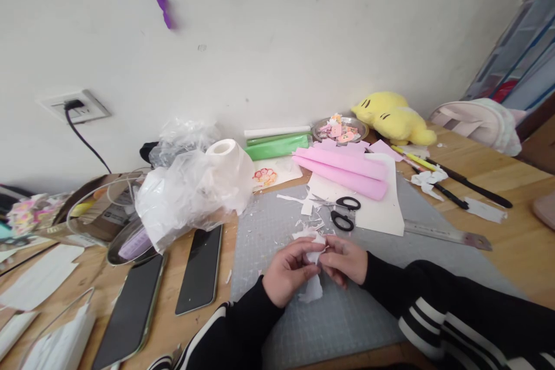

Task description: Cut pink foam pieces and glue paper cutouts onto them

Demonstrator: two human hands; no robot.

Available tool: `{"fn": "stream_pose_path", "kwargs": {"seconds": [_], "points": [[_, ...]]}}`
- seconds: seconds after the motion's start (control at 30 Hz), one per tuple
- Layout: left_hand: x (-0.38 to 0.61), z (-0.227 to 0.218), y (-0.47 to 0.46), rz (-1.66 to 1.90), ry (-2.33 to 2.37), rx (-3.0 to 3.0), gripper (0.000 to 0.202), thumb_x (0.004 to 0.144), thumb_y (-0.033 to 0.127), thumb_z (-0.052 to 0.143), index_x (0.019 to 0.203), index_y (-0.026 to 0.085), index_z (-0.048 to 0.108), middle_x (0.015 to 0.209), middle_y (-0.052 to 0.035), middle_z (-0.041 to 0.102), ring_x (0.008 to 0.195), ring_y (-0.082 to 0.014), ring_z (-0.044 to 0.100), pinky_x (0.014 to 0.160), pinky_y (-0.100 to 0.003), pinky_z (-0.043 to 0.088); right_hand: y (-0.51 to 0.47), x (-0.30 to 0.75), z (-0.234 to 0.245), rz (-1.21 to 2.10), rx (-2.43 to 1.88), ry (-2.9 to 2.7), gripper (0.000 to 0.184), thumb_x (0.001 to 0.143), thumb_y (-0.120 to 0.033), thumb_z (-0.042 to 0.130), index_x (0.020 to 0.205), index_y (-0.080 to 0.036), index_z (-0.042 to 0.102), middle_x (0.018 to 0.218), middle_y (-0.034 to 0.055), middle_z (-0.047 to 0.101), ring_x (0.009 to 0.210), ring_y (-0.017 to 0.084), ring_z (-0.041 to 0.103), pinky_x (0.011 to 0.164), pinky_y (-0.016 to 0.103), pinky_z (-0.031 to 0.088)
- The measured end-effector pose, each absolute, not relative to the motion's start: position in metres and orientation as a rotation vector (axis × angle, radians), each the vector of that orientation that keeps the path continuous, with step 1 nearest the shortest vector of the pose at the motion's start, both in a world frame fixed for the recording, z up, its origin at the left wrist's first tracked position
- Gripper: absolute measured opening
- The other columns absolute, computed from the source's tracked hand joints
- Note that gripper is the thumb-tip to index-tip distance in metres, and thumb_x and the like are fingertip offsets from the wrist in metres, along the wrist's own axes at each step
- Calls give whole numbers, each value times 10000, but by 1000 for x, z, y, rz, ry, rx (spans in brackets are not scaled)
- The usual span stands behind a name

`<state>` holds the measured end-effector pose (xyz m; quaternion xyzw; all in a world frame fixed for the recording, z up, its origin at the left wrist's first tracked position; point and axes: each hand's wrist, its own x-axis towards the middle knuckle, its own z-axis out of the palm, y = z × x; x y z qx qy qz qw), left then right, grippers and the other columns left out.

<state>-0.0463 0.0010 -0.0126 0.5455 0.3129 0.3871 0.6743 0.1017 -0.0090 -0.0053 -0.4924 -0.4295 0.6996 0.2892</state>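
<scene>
White paper (314, 256) partly behind fingers (299, 247)

I can't read a single word or number from where I stand. On the wall (269, 81) there's a small, faint scribble (202, 47), too tiny to make out. The cardboard box (97, 214) carries a printed patch (116, 218), its lettering just a blur. The metal ruler (446, 235) has fine markings along its blade, but I can't pick out any figures. On the cutting mat (338, 324) I see printed grid lines only.
</scene>
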Motion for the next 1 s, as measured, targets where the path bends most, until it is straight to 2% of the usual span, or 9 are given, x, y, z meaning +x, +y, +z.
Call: {"fn": "stream_pose_path", "kwargs": {"seconds": [0.2, 0.37, 0.67, 0.8, 1.0], "points": [[-47, -15, 0, 864, 742, 1248, 281, 576, 176, 685, 854, 216, 667, 1003, -68, 550, 891, -181, 507, 725, -259, 403, -10, 102, -6, 1847, -1325, -1148, 126, 556, -241, 386, 664, -178, 395, 379, -101, 436, 264, 36, 359, 252, 143, 280], [-48, -15, 1, 953, 770, 1127, 320, 550, 172, 702, 861, 230, 661, 1034, -52, 519, 868, -167, 508, 681, -242, 418, -9, 102, -4, 1876, -1316, -1164, 54, 552, -213, 377, 587, -182, 349, 386, -100, 439, 263, 26, 352, 257, 136, 274], [-48, -14, 0, 921, 717, 1186, 309, 578, 153, 680, 876, 232, 659, 1028, -57, 524, 903, -176, 503, 706, -244, 409, -7, 102, -4, 1870, -1325, -1131, 201, 541, -294, 427, 697, -184, 364, 372, -111, 446, 249, 43, 365, 242, 153, 292], [-48, -13, -1, 859, 669, 1228, 325, 589, 149, 671, 898, 245, 650, 1046, -59, 526, 914, -182, 504, 659, -224, 409, -9, 103, -4, 1845, -1290, -1148, 211, 552, -289, 419, 728, -178, 384, 384, -111, 444, 261, 40, 369, 248, 148, 289], [-48, -15, -1, 941, 729, 1165, 350, 569, 165, 688, 909, 234, 643, 1072, -60, 512, 914, -178, 504, 730, -260, 405, -10, 101, -2, 1857, -1336, -1161, 83, 565, -233, 376, 627, -185, 346, 387, -105, 447, 257, 25, 356, 252, 131, 274]]}}
